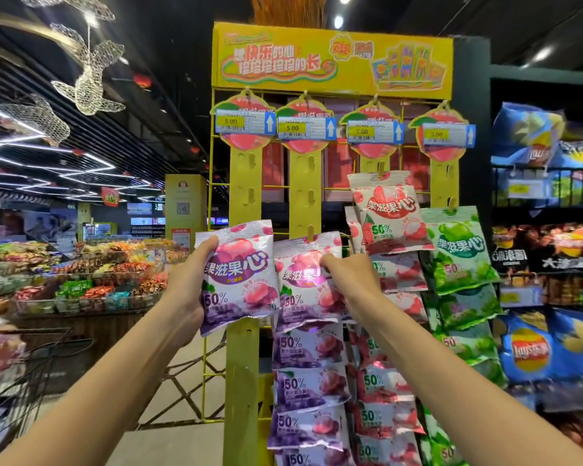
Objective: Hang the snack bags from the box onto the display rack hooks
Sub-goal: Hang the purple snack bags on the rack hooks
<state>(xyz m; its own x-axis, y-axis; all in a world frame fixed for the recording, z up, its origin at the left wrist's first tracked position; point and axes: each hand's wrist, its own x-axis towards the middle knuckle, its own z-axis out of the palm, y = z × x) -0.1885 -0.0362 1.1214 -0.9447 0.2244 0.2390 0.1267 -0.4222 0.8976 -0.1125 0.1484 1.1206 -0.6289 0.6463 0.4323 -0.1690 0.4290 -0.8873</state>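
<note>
While both arms were raised toward the yellow display rack (334, 58), I noted the left hand (191, 280) gripping a purple snack bag (238, 274) by its left edge, thumb across the front near the upper corner and the remaining fingers hidden behind the pack. That bag was held free in front of the rack's leftmost hanging strip (241, 183), touching no hook that I could see. The right hand (349, 277) rested on a second purple bag (308, 280), fingers curled over its upper right portion; I recorded this as a pinch on the pack's right side. This second bag hung at the top of a column of like purple packs on the second strip (305, 190), its top edge meeting a hook (311, 234). Whether the hook passed fully through the bag's hole could not be determined. To the right, red-and-white bags (389, 213) filled the third strip and green bags (458, 247) the fourth. Price tags (244, 122) reading 5.00 were clipped along the top row. Chip bags (532, 351) occupied shelving at the far right, and bins of loose sweets (81, 280) stood at left.
</note>
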